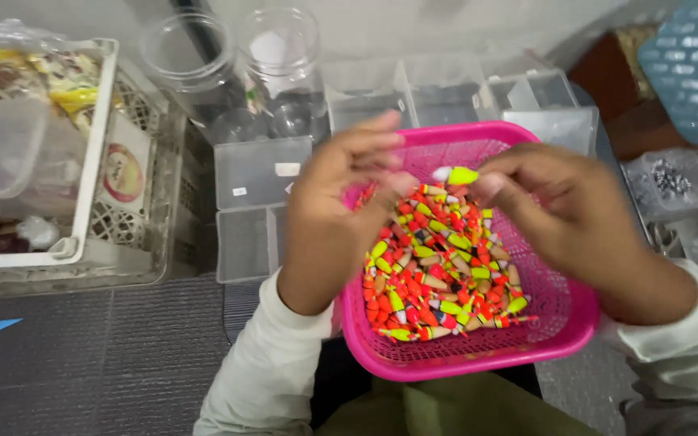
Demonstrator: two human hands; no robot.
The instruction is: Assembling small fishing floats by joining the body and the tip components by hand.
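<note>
Hands (341, 210) (559, 210) pinch smooth tapered float (458, 175)

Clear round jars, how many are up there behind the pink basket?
2. One clear jar stands at the back left beside the white crate; the other is just right of it. More may be hidden.

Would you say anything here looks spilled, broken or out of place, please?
Nothing stands out. The small floats all lie inside the pink basket, none spilled. The right hand holds one yellow float above the pile, with the left hand beside it.
</note>
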